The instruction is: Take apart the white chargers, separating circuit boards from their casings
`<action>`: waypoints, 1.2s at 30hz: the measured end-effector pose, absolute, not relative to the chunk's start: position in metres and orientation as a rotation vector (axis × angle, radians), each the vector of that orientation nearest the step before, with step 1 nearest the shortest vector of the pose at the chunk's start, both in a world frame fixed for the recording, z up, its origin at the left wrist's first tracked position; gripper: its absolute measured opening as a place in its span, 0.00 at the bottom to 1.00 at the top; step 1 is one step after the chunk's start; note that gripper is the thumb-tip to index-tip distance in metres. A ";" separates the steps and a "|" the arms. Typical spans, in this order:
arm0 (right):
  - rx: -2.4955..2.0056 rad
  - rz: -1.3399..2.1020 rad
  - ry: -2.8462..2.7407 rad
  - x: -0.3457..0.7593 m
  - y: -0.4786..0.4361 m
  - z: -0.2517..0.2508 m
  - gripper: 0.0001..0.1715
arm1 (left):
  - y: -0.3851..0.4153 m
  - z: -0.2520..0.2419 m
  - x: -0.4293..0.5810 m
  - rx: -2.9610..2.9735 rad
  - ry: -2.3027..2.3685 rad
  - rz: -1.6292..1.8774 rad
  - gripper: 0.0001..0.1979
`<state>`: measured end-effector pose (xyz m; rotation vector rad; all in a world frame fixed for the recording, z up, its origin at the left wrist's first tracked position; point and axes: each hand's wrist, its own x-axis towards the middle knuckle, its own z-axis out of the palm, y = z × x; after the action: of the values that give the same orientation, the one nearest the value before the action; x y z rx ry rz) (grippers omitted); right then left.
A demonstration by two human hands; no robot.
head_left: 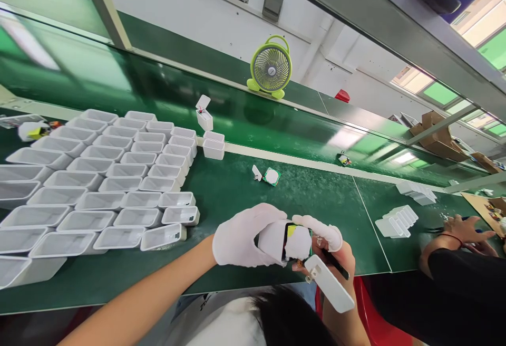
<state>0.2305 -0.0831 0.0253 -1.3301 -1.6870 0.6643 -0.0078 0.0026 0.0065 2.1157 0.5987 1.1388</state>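
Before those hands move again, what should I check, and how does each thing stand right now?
1. Left hand gloved and holding the white casing: ok.
2. Right hand steadying the white-and-yellow module: ok, its fingers are around it.
3. Module fully inside the casing: not ok, part of it shows outside the opening.
4. White plate with metal prongs flush against the casing: not ok, it sits apart at an angle.
5. Wiring free of pinching: cannot tell, the hands hide much of it.
6. Co-worker's hand out of the way: ok, it is well off to the right.
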 end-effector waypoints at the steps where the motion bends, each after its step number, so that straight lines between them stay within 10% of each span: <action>1: -1.326 0.635 -1.681 0.230 -0.083 0.025 0.26 | 0.003 0.006 -0.008 2.126 0.586 1.168 0.33; 16: -1.221 0.642 -1.690 0.230 -0.076 0.023 0.36 | 0.001 0.004 -0.007 2.102 0.588 1.181 0.32; 31: -1.151 0.292 -1.955 0.207 -0.063 0.053 0.17 | -0.005 -0.002 0.000 2.039 0.599 1.239 0.39; 36: -1.109 0.392 -1.877 0.203 -0.061 0.044 0.30 | 0.003 -0.002 0.000 2.404 0.534 1.525 0.41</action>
<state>0.2027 -0.0606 0.0435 -1.1095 -1.8775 0.3922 -0.0001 0.0031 -0.0022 2.4041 0.5345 1.5246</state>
